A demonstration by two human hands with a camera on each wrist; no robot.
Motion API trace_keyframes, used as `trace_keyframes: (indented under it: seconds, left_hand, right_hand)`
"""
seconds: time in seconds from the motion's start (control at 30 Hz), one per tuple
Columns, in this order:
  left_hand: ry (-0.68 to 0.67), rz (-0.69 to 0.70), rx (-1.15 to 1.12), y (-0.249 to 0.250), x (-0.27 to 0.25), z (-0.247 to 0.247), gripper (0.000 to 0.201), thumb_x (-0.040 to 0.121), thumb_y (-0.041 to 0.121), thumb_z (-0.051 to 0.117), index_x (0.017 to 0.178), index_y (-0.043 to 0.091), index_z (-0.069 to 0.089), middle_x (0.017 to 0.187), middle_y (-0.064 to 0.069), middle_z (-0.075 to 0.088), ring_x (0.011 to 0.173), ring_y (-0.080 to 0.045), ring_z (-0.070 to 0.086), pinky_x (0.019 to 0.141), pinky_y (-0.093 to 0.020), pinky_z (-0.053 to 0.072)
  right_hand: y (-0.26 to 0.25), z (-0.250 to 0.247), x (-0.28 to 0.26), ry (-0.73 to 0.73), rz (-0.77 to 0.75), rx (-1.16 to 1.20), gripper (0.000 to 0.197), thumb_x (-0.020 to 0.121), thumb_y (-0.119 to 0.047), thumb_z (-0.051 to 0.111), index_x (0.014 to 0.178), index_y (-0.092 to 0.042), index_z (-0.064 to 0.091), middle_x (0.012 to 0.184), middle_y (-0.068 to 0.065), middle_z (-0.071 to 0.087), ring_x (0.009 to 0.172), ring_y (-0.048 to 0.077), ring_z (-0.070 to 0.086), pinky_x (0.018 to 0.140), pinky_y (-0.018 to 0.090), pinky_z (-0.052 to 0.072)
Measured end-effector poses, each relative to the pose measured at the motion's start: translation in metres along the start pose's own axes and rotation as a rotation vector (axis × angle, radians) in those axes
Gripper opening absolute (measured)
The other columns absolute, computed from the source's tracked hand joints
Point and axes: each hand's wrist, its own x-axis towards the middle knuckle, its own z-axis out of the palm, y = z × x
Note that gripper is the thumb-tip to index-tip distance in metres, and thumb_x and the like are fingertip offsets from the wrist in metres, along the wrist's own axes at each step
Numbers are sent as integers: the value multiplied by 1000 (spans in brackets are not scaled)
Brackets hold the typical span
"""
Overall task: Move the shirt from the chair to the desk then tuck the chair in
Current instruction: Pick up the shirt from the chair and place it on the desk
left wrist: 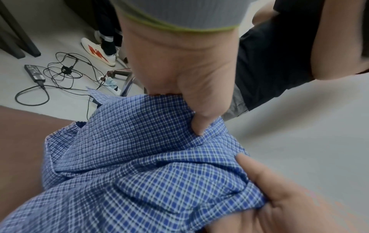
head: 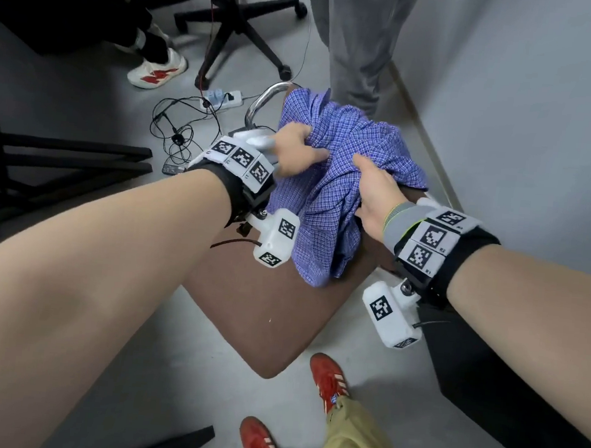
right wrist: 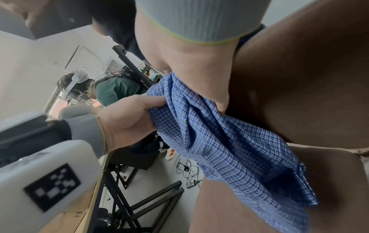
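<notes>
blue-and-white checked cloth, the shirt (head: pixel 331 176) is bunched into a crumpled heap on the brown seat of the chair (head: pixel 260 314), toward the seat's far edge. its long axis runs from the far end near the chrome armrest (head: pixel 262 101) down toward the wearer, with a loose tail hanging over the seat's middle. which end is the collar is hard to tell in the folds.

left hand (head: pixel 295 151) reaches in from the left, palm down, knuckles up, its grip closed on a fistful of fabric at the heap's upper left. right hand (head: pixel 372 198) comes in from the right, thumb on top, its grip likewise holding a gathered fold near the heap's middle; the left wrist view shows that thumb pressed into the cloth. both forearms are stretched forward and angled inward, the two hands near each other on the shirt.

on the grey floor (head: pixel 93 96) beyond the chair lie tangled black cables (head: pixel 180 129) and a white power strip (head: pixel 223 99). red shoes (head: pixel 329 379) stand just beside the seat's near corner.
</notes>
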Motion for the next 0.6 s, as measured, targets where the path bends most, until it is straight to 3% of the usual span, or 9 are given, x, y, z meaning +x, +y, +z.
trace_keyframes:
  seconds: [0.1, 0.17, 0.23, 0.33, 0.4, 0.47, 0.53, 0.6]
  left_hand:
    - [-5, -9, -106, 2, -19, -16, 14, 88, 19, 72, 98, 8, 71, 98, -2, 72, 91, -17, 67, 85, -26, 53]
    - [-15, -22, -149, 8, -36, -33, 13, 83, 20, 75, 91, 11, 72, 93, 1, 74, 90, -18, 69, 80, -20, 55]
    - [-7, -3, -180, 14, -51, -52, 32, 67, 32, 82, 88, 10, 74, 92, -1, 78, 91, -20, 73, 86, -26, 58]
    - [-21, 65, -191, 25, -84, -78, 60, 54, 34, 93, 106, 15, 71, 104, 3, 77, 98, -12, 73, 96, -36, 56]
    - [19, 94, -130, 32, -96, -87, 87, 49, 38, 97, 123, 14, 58, 116, 6, 71, 106, -10, 68, 99, -33, 52]
    - [155, 77, -16, 36, -118, -99, 101, 47, 43, 96, 129, 11, 45, 118, 6, 59, 107, -11, 59, 94, -30, 47]
    - [238, 31, 18, 37, -128, -104, 97, 56, 35, 94, 132, 9, 38, 114, 5, 53, 106, -12, 54, 86, -25, 40]
    - [302, 62, 0, 35, -144, -114, 103, 59, 27, 91, 142, 10, 32, 123, 3, 53, 117, -15, 54, 91, -20, 37]
  right_hand:
    - [-8, 4, -8, -31, -20, -24, 42, 94, -37, 57, 127, -13, 61, 124, 7, 74, 110, 26, 72, 106, 47, 53]
    - [-16, 6, -15, -66, -29, -41, 55, 83, -42, 62, 129, -13, 61, 122, 6, 75, 109, 26, 73, 106, 49, 52]
    - [-31, 11, -31, -121, -56, -67, 53, 86, -41, 60, 131, -13, 60, 118, 4, 76, 105, 21, 74, 101, 45, 54]
    - [-57, 21, -62, -190, -95, -89, 36, 98, -29, 56, 129, -11, 61, 108, 1, 76, 94, 13, 74, 79, 30, 56]
    - [-70, 25, -71, -251, -115, -112, 39, 98, -26, 56, 132, -8, 63, 119, 7, 76, 106, 21, 73, 96, 38, 56]
    - [-80, 34, -89, -299, -149, -152, 41, 97, -24, 58, 134, -6, 63, 129, 10, 73, 117, 26, 70, 110, 43, 50]
    - [-88, 38, -97, -349, -159, -183, 37, 99, -19, 56, 132, -4, 64, 128, 12, 73, 117, 26, 70, 111, 43, 49]
    - [-92, 45, -109, -398, -171, -229, 37, 99, -21, 57, 132, -5, 65, 128, 10, 74, 118, 23, 70, 115, 43, 46]
